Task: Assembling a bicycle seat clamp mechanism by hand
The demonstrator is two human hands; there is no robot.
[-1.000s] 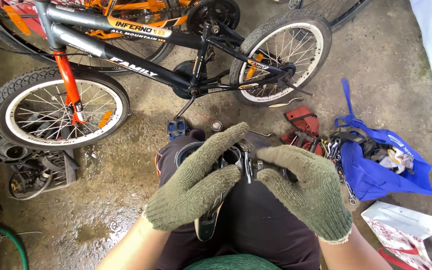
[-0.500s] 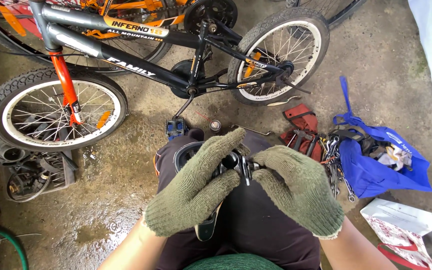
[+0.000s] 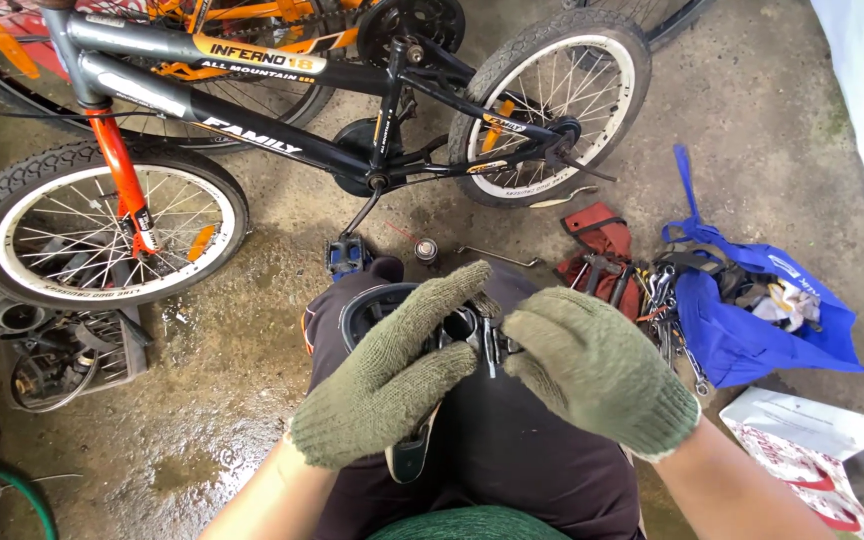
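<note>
A small dark metal part [image 3: 482, 335] sits over the person's lap, pinched between both gloved hands. It lies at the fingertips of each, its long axis roughly upright; exactly what it is cannot be told. The left hand [image 3: 392, 375] curls around it from the left, fingers reaching over the top, and seems nearer. The right hand [image 3: 592, 370] closes on its right side. Beyond the part lies a small bicycle [image 3: 332, 130] on the wet concrete; right of the part, a blue bag [image 3: 752, 330] and scattered tools [image 3: 642, 290]. Nothing blocks the hands.
</note>
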